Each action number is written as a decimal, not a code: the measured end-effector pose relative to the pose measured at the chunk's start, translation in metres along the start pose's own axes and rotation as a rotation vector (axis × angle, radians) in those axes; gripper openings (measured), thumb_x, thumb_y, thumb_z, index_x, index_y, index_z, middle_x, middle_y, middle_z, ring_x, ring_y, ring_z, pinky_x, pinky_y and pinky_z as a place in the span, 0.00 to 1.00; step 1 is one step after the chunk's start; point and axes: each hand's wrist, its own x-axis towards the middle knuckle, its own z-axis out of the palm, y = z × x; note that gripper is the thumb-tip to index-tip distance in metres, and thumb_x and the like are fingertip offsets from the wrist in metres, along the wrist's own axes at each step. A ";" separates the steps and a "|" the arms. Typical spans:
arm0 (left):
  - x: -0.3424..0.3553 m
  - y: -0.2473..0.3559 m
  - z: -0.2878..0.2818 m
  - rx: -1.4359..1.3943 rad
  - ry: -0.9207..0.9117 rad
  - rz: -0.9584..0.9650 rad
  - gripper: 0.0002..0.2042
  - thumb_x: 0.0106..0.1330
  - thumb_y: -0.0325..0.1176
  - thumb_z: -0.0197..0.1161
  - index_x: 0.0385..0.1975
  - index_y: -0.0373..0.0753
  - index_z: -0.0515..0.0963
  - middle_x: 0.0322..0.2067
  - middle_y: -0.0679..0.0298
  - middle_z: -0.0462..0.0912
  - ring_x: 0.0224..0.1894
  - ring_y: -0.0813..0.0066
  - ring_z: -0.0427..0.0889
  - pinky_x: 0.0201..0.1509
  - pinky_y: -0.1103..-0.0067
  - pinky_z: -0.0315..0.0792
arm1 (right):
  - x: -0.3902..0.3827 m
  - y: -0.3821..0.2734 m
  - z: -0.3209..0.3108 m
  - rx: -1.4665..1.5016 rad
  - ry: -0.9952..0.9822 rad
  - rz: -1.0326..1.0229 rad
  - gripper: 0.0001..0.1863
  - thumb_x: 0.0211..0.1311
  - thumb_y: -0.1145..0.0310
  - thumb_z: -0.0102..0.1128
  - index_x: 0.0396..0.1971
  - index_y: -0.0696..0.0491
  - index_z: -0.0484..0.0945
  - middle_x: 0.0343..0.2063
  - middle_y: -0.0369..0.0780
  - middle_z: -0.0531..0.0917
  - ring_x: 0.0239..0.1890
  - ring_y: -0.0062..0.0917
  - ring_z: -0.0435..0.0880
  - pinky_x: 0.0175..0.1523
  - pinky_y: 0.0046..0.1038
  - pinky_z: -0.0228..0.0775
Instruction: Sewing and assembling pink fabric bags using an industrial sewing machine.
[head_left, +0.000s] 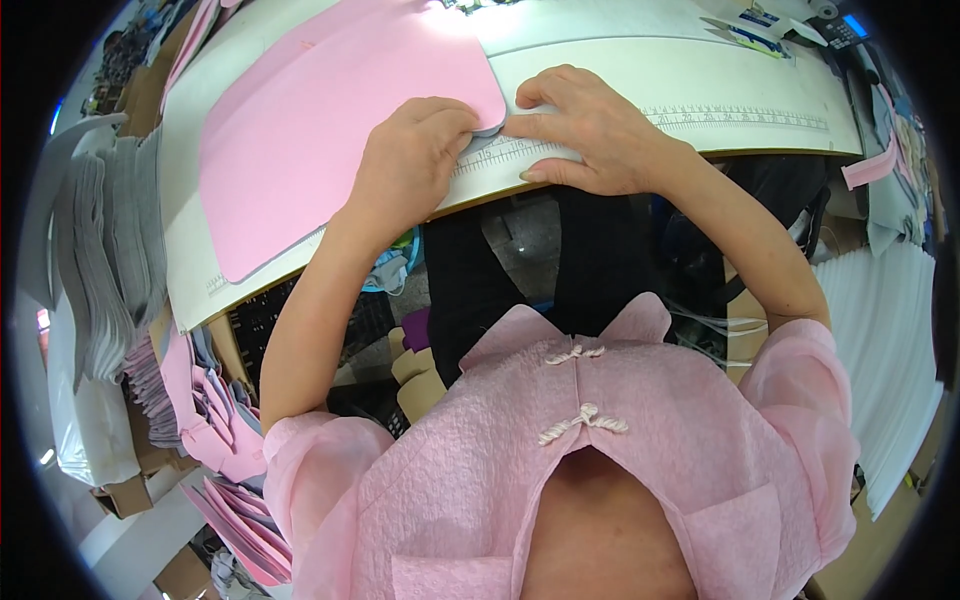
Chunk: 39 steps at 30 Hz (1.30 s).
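A large pink sheet (310, 130) with rounded corners and a grey underside lies over the left part of the white worktable. My left hand (410, 160) has its fingers curled and pinched on the sheet's near right corner, where a bit of grey edge shows. Just right of that corner, my right hand (590, 135) rests on the table with fingers apart, its index fingertip by the sheet's edge. A printed ruler scale (740, 117) runs along the table's near edge, passing under both hands and partly covered by the sheet.
Scissors (735, 32) and a desk device with a lit blue screen (840, 30) are at the far right. Stacked grey pieces (110, 250) stand at the left, with pink pieces (215, 420) below. White sheets (875, 350) are piled at the right. My legs are under the table edge.
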 end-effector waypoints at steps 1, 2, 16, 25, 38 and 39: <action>0.002 0.002 -0.001 -0.002 -0.001 0.001 0.06 0.54 0.23 0.53 0.30 0.33 0.76 0.35 0.59 0.78 0.35 0.68 0.77 0.39 0.79 0.71 | 0.000 0.000 0.000 0.000 -0.001 0.002 0.19 0.49 0.59 0.57 0.41 0.50 0.73 0.43 0.44 0.70 0.46 0.37 0.66 0.53 0.34 0.58; 0.003 0.003 -0.002 0.115 -0.035 0.040 0.07 0.53 0.23 0.54 0.30 0.33 0.76 0.35 0.59 0.77 0.36 0.66 0.76 0.41 0.78 0.71 | 0.000 0.001 0.000 -0.038 0.003 -0.004 0.19 0.50 0.56 0.56 0.41 0.49 0.74 0.42 0.43 0.72 0.46 0.35 0.68 0.52 0.33 0.59; 0.001 0.002 0.003 0.212 -0.004 0.176 0.09 0.47 0.23 0.56 0.30 0.34 0.74 0.36 0.60 0.77 0.41 0.63 0.74 0.46 0.73 0.67 | 0.001 -0.001 -0.002 -0.112 0.051 -0.093 0.18 0.50 0.56 0.57 0.39 0.51 0.75 0.45 0.39 0.73 0.50 0.31 0.67 0.55 0.31 0.59; 0.001 -0.008 0.009 0.120 -0.035 0.165 0.10 0.55 0.32 0.56 0.37 0.41 0.75 0.44 0.63 0.73 0.52 0.62 0.66 0.55 0.67 0.59 | 0.001 0.003 -0.006 0.088 0.065 -0.069 0.24 0.43 0.57 0.61 0.40 0.54 0.72 0.43 0.41 0.73 0.47 0.34 0.68 0.52 0.33 0.58; 0.041 -0.079 0.007 0.110 -0.014 0.126 0.09 0.58 0.37 0.54 0.34 0.46 0.78 0.41 0.71 0.76 0.50 0.73 0.69 0.55 0.74 0.58 | 0.053 0.049 0.008 0.031 0.068 -0.116 0.21 0.49 0.56 0.56 0.39 0.55 0.72 0.40 0.41 0.74 0.44 0.35 0.69 0.51 0.32 0.59; 0.044 -0.088 0.007 0.111 -0.011 0.138 0.09 0.58 0.37 0.54 0.34 0.45 0.78 0.40 0.70 0.77 0.49 0.72 0.70 0.54 0.74 0.59 | 0.060 0.052 0.011 0.018 0.067 -0.083 0.20 0.49 0.56 0.56 0.38 0.55 0.73 0.40 0.41 0.74 0.43 0.35 0.69 0.50 0.32 0.59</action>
